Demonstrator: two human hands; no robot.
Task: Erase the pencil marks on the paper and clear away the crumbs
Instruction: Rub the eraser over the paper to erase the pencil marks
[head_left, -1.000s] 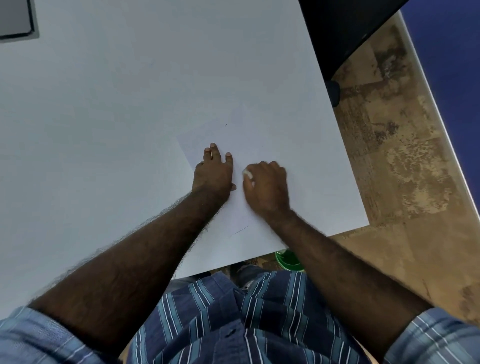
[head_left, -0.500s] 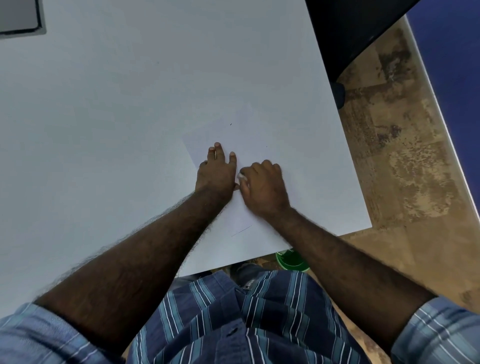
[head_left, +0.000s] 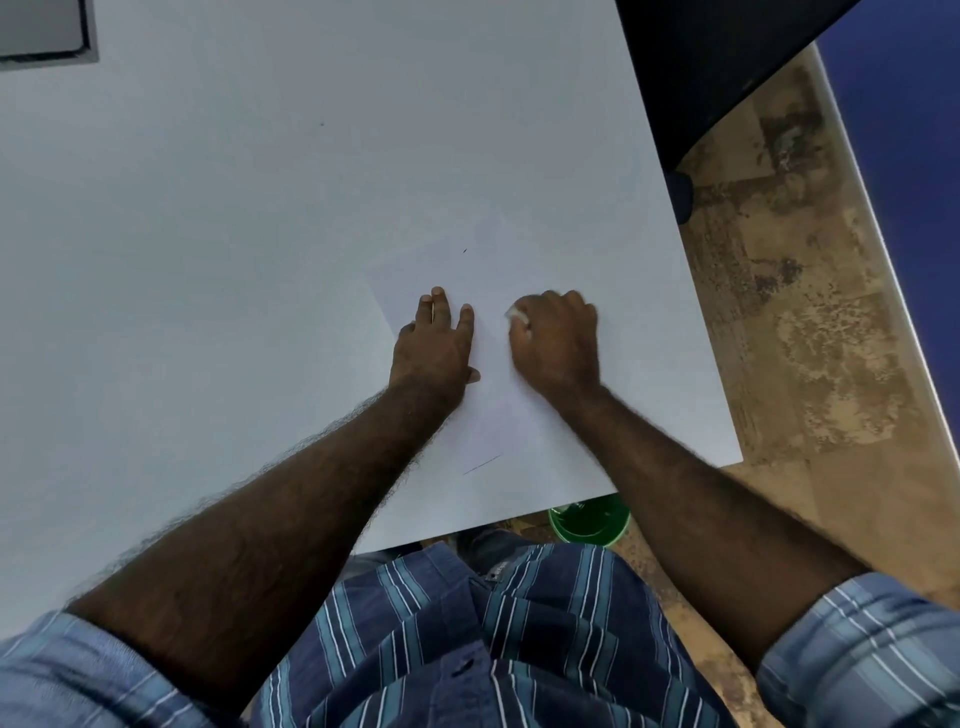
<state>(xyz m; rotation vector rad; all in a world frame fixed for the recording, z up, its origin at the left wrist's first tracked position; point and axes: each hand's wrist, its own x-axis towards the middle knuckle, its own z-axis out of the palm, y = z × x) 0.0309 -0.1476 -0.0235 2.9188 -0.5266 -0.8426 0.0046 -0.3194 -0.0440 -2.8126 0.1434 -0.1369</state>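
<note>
Right hand (head_left: 556, 343) is pinching the eraser (head_left: 516, 314) in curled fingers, left hand (head_left: 436, 345) is pressing flat on the paper (head_left: 519, 415) beside it; short, light strokes look best here.

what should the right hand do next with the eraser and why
Probably bring the eraser in the right hand toward the near edge of the paper, to the pencil line there. The left hand lies flat, pinning the sheet.
</note>
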